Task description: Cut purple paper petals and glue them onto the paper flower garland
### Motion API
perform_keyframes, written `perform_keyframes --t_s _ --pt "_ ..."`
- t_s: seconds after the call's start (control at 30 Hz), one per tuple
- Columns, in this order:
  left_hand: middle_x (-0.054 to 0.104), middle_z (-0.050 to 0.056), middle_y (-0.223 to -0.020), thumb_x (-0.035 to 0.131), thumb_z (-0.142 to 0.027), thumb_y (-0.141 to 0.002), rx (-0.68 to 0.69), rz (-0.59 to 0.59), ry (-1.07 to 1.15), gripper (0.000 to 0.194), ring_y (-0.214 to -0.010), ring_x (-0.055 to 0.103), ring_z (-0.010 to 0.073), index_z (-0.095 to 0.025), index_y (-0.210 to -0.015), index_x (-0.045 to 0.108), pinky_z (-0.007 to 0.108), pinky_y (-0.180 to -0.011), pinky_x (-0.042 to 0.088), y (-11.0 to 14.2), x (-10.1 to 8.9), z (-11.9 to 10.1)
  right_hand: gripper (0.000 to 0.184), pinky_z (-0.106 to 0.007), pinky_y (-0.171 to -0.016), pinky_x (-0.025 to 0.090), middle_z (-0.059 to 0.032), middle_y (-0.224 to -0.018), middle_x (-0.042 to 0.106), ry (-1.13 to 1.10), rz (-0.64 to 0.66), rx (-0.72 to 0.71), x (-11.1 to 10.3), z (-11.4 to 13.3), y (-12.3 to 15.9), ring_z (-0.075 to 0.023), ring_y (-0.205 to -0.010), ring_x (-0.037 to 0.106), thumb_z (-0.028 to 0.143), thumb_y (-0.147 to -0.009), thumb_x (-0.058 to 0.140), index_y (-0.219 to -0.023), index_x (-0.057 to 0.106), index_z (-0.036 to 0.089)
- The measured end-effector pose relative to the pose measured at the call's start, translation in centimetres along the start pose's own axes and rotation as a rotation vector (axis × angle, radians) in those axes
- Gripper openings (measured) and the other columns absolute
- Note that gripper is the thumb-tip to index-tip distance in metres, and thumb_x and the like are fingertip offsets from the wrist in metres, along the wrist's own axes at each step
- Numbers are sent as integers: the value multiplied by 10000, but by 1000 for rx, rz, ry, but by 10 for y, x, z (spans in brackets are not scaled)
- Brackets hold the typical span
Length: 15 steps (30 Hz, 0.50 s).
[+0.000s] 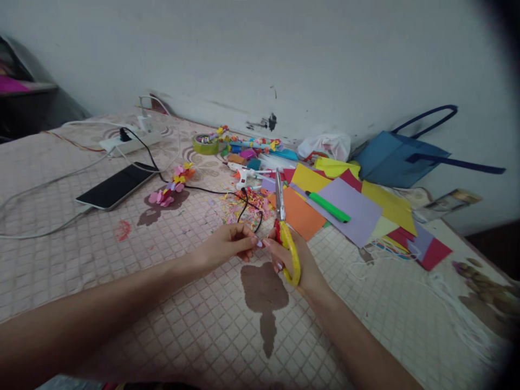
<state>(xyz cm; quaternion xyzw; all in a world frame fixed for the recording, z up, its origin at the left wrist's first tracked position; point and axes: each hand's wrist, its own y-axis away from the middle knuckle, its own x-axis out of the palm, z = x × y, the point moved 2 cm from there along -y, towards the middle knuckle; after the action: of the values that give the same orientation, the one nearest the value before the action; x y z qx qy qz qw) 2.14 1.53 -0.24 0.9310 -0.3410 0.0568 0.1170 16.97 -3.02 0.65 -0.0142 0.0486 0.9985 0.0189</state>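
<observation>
My left hand [233, 242] is closed in a pinch on a small lilac paper piece [259, 244]. Close against it are the thumb and fingertips of my right hand [303, 262]; whether they touch the piece I cannot tell. Scissors [290, 249] with yellow and red handles rest in my right hand, their blades pointing away towards the wall. Just beyond the fingers lies a heap of tiny coloured paper scraps [244, 206], crossed by a black cord. A white glue gun [242, 176] lies behind the scraps.
Coloured paper sheets [349, 203] with a green marker [328, 207] spread to the right, before a blue bag [402, 157]. On the left are a phone [117, 186], a white power strip [132, 142] with cables, and a paper flower string [173, 187]. Green tape [205, 144] stands behind.
</observation>
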Motion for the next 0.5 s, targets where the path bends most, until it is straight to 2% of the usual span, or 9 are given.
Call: perform_keyframes --t_s 0.17,0.33,0.5 --pt "558 -25 -607 653 -351 -729 23 -10 -8 239 -549 526 79 -138 -722 544 213 -551 443 0 -1 -1 298 -172 -307 352 90 -545 447 16 0 21 2 1 1 -46 -355 373 330 -625 719 -730 474 198" --pt "563 -30 -604 667 -338 -723 17 37 -9 231 -552 535 79 -137 -731 554 225 -573 470 0 -1 3 314 -187 -298 349 78 -599 474 23 -53 7 1 0 1 -49 -358 382 338 -614 728 -732 470 202" --pt "600 -17 -639 675 -306 -725 36 6 39 211 -567 555 71 -129 -736 560 209 -587 461 0 -4 -3 284 -183 -326 346 92 -514 433 13 1 -20 0 -1 2 -47 -332 346 432 -743 620 -747 455 201"
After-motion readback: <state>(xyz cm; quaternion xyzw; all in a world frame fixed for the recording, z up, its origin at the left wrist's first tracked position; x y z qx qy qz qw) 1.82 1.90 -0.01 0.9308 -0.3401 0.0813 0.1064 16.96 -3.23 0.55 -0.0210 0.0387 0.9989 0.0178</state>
